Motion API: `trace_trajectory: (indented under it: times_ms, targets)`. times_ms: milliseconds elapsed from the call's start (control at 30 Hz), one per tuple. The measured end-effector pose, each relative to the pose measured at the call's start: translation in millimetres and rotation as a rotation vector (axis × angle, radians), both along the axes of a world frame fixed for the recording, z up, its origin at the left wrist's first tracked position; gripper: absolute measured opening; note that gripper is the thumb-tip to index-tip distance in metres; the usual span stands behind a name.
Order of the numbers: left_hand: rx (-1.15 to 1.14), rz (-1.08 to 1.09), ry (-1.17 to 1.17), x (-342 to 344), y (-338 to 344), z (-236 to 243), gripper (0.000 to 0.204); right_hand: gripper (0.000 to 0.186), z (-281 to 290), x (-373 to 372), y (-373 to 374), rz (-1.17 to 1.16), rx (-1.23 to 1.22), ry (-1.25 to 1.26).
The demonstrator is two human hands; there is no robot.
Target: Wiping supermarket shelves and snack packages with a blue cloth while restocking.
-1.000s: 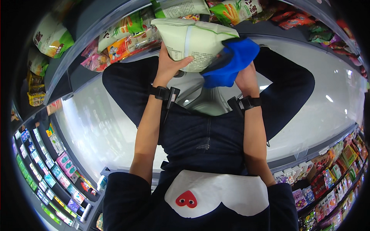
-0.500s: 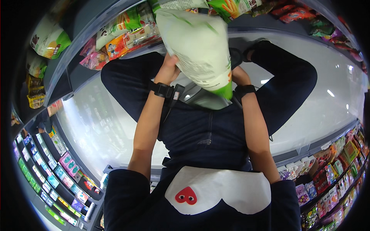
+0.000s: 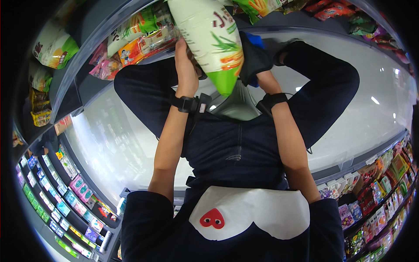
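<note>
A large white and green snack bag (image 3: 205, 39) with pictured orange sticks stands tilted in front of me, its green end pointing toward me and its far end at the shelf. My left hand (image 3: 187, 72) grips the bag's left side, the thumb along its edge and the other fingers partly hidden behind it. On the bag's right, my right hand (image 3: 267, 81) is closed on a dark cloth (image 3: 255, 61) that lies against the bag, with a blue patch at its far side. The right fingers are mostly covered by the cloth. Both wrists carry black straps.
The shelf ahead holds an orange snack bag (image 3: 133, 52), pink bags (image 3: 106, 67) and red packets (image 3: 329, 12). A similar green and white bag (image 3: 56, 48) sits on the left shelf. My bent legs frame the shiny floor (image 3: 118, 126). Stocked racks (image 3: 379, 196) stand behind on both sides.
The bag has turned over, from its plain printed back to the face with pictured sticks, and moved up and left toward the shelf. Both hands shifted with it; the dark cloth shows more.
</note>
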State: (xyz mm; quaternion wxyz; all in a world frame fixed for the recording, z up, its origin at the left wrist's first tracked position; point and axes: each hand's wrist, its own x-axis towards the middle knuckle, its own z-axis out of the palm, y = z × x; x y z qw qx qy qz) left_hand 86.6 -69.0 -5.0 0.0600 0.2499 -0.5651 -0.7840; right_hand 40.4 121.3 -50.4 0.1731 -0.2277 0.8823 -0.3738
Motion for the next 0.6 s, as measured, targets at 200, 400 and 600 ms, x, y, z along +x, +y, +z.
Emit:
trace_trajectory:
  times_ms: [200,400,600]
  targets:
    - [-0.223,-0.096,0.233,-1.8,18.7,-4.7,0.077,0.062,-80.3,29.6,22.0,-0.199,-0.706,-0.09]
    - [-0.158,-0.089,0.153,-6.0,13.1,-3.8,0.084,0.048,-15.0,20.6,-12.0,-0.259,-0.708,-0.096]
    - [-0.46,-0.31,0.239,-4.6,18.7,-9.6,0.092,0.046,15.9,18.8,-6.0,-0.367,-0.487,0.328]
